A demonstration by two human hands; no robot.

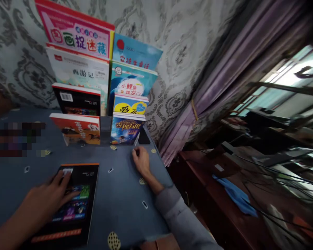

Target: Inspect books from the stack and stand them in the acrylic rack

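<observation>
My left hand (48,194) lies flat on a black book (90,194) with an orange top edge and colourful pictures, its fingers stretched out over the cover. The book lies flat on the table near me, partly hidden under the hand and forearm. My right hand (141,160) rests on the table with fingers curled in and nothing visible in them. Just beyond it stands a dark blue book (127,128), front of the right-hand row, and a dark flat object (144,136) lies beside that. An orange-red book (79,128) fronts the left-hand row.
Behind stand several upright books, including a tall pink one (78,33), a white one (79,69) and a teal one (133,81). The table (114,194) has a grey-blue patterned cover. At right are a purple curtain (195,100), a blue cloth (234,196) and cables.
</observation>
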